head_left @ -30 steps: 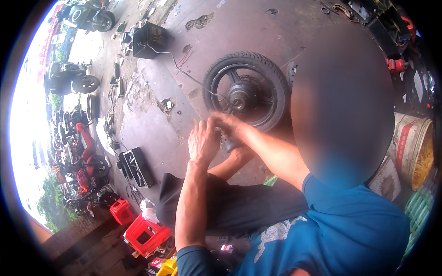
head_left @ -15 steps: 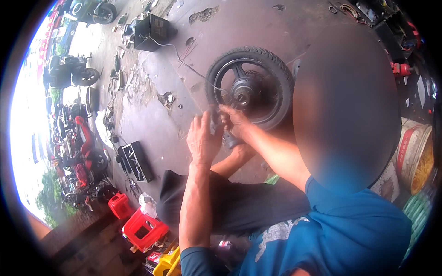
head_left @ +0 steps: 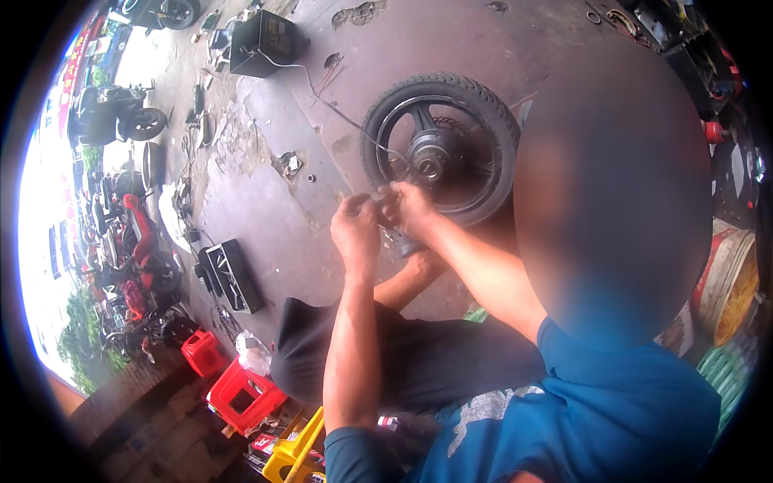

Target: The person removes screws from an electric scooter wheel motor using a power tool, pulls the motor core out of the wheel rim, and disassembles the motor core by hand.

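Note:
A scooter wheel (head_left: 493, 121) with a black tyre and dark spokes lies flat on the floor, its round hub at the centre. By the wheel's lower left rim my left hand (head_left: 356, 229) has its fingers curled in a pinch. My right hand (head_left: 411, 208) is closed close beside it, fingertips nearly meeting the left ones. Whatever small thing is between the fingers is too blurred to name. A thin grey cable (head_left: 338, 111) runs from a black box (head_left: 264, 47) to the hub area; its end near my hands is unclear.
Dark trousers (head_left: 403, 354) cover a bent leg below the hands. An open black tool case (head_left: 233, 275), a red stool (head_left: 245, 394) and a yellow stool (head_left: 294, 451) stand at lower left. Parked scooters (head_left: 141, 241) line the left. A large blurred patch hides the right side.
My left hand's fingers were stretched upward beside a greyish thing; now they are curled toward my right hand's fingertips. The right hand stays almost in place.

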`<state>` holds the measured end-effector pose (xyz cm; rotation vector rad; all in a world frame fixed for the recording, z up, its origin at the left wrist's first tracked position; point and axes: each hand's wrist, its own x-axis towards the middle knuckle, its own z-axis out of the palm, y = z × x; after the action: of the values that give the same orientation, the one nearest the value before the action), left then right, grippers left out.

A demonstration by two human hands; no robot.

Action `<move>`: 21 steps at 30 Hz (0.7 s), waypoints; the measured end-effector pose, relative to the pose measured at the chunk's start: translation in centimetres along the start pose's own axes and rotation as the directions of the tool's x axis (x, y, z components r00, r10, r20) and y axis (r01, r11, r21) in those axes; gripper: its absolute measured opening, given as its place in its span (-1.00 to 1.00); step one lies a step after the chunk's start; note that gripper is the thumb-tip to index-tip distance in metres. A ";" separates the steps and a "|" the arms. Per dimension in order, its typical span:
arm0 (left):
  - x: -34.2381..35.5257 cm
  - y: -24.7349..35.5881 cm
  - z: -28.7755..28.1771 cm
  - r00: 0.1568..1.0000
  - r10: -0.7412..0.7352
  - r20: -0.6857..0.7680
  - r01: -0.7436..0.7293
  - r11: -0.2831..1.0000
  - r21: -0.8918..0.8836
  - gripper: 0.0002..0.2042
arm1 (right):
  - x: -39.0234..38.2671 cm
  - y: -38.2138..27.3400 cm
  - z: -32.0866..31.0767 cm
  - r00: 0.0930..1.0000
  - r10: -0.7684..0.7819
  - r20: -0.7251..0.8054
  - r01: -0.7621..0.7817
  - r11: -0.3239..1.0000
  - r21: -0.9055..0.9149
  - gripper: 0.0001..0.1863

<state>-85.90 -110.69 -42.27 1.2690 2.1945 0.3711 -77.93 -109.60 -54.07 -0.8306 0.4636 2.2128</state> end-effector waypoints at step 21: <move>-1.9 0.7 -2.0 0.789 0.568 0.232 -0.582 0.574 0.576 -0.57 | 2.6 -1.6 -0.6 0.987 0.049 -0.156 -0.085 0.969 -0.232 -0.64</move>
<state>-85.87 -111.86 -39.65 2.3671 1.8651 -0.1786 -77.94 -107.55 -56.40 -1.1278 0.3033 2.3087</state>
